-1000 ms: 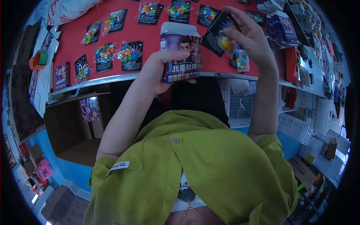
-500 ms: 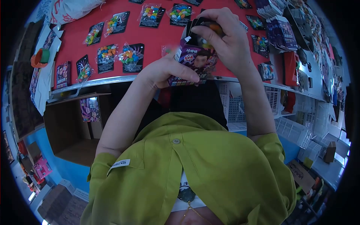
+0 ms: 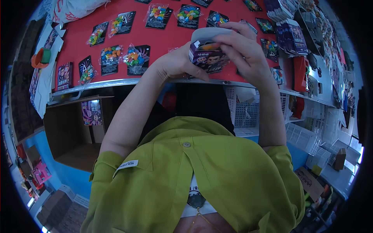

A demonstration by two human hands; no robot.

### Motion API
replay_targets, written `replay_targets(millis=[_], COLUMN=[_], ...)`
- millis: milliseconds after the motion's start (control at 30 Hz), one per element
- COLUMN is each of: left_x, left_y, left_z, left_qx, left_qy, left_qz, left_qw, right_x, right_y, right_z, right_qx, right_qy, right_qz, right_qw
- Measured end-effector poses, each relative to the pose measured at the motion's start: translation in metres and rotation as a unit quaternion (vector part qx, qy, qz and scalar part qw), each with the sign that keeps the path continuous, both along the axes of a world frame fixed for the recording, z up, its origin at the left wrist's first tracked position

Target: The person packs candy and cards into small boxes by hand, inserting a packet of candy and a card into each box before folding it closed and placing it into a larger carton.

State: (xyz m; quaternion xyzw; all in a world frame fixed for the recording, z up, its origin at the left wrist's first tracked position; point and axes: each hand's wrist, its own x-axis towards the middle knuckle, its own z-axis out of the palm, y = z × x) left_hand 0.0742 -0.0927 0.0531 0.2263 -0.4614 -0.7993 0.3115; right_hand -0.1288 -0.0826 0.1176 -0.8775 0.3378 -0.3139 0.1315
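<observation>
My left hand [image 3: 180,64] is wrapped round a small purple printed cardboard box [image 3: 210,62], thumb across its lower front. The box is held upright just above the table's front edge, its top open and a pale flap [image 3: 208,33] raised at the back. Something orange shows inside the opening. My right hand [image 3: 246,50] grips the box at its right upper edge, with fingers over the opening and the thumb lower down. Nearest on the table is a bag of colourful candies on a black card [image 3: 136,58].
More candy bags on black cards [image 3: 157,15] lie across the red table [image 3: 77,48]. A closed purple box [image 3: 65,75] stands at the front left. Stacked purple boxes [image 3: 293,39] are at the right. Below the table are an open brown carton [image 3: 72,155] and white plastic baskets [image 3: 303,136].
The dark cards and candies at the box's mouth have gone down inside it. The pale flap now shows, and my right hand has shifted slightly down and right.
</observation>
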Motion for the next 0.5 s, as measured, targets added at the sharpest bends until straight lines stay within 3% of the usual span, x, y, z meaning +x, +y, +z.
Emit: replay_targets(millis=[67, 167, 300, 367, 467, 500], left_x=[0.001, 0.001, -0.002, -0.01, -0.029, -0.027], left_y=[-0.006, -0.003, 0.018, 0.029, 0.04, 0.039], left_z=[-0.002, -0.014, -0.014, -0.019, -0.015, -0.013], left_qx=[-0.063, -0.134, -0.15, -0.101, -0.001, -0.003], left_qy=[-0.108, -0.163, -0.059, -0.01, 0.167, 0.166], left_qz=[-0.005, 0.023, 0.177, 0.223, 0.266, 0.281], left_qw=[0.992, 0.977, 0.971, 0.97, 0.949, 0.945], right_x=[0.003, 0.006, 0.013, 0.013, 0.012, 0.016], right_y=[0.004, 0.016, 0.027, 0.024, 0.021, 0.023], right_z=[-0.008, -0.027, -0.051, -0.068, -0.083, -0.08], right_qx=[-0.009, 0.012, -0.058, -0.108, -0.104, -0.067], right_qy=[0.037, -0.008, -0.074, -0.088, -0.162, -0.199], right_qz=[0.008, -0.011, -0.103, -0.154, -0.145, -0.16], right_qw=[0.999, 1.0, 0.99, 0.978, 0.971, 0.964])
